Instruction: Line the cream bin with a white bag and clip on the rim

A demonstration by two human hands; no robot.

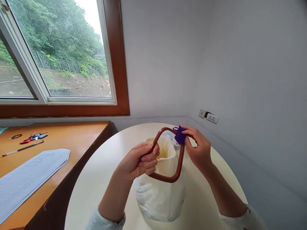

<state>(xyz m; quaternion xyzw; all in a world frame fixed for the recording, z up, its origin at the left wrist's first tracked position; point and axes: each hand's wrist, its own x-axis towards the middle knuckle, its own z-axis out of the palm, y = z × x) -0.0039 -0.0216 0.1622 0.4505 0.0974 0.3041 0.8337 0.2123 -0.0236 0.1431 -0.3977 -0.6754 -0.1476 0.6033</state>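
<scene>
My left hand (146, 159) is closed around the left side of a brown, rounded-square frame (176, 174). The frame is held up and tilted above a bin with a white plastic liner (159, 195). At the frame's upper right corner, my right hand (198, 145) pinches a crumpled piece of purple cloth (181, 135) that lies against the frame. Part of the bin's yellowish inside shows through the frame. Crumpled whitish plastic (173, 139) is partly hidden behind the purple cloth and the frame.
The bin stands on a round cream table (105, 166). To the left, a wooden desk (79, 134) bears papers (35, 175), a pen (22, 148), a bunch of keys (33, 137) and a small dark loop (16, 136). A wall socket (212, 118) is behind on the right.
</scene>
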